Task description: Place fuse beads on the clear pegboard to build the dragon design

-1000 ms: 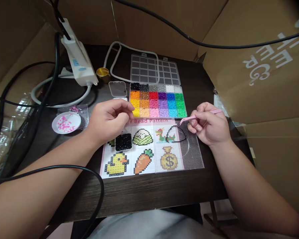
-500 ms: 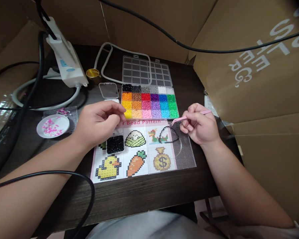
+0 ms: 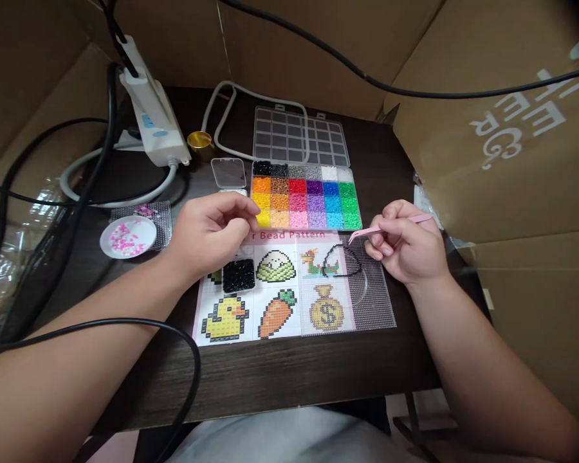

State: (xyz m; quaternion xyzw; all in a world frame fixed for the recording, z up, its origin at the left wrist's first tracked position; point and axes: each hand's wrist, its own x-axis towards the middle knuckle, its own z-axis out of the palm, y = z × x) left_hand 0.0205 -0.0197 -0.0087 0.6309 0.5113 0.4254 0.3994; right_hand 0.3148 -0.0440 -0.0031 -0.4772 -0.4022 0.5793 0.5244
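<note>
My right hand (image 3: 405, 241) pinches pink bent-tip tweezers (image 3: 390, 226), whose tips point left over a clear pegboard (image 3: 374, 289). Black beads form a ring outline (image 3: 324, 260) on that board, above the dragon picture. Whether the tips hold a bead is too small to tell. My left hand (image 3: 217, 228) hovers or rests by the small clear box of black beads (image 3: 238, 275), fingers loosely curled, thumb apart from the index finger, with no object visible in it. Beneath lies a bead pattern sheet (image 3: 251, 305) showing a duck, a carrot and a money bag.
A sorted bead case (image 3: 305, 196) with its clear lid (image 3: 302, 135) raised stands behind the sheet. At left are a white dish (image 3: 128, 236) of pink beads, a power strip (image 3: 154, 109) and a gold cup (image 3: 200, 143). A black cable (image 3: 197, 366) loops across my left forearm.
The whole view has shifted, so everything sits farther right in the picture. Both hands keep nearly the same pose relative to the sheet and board.
</note>
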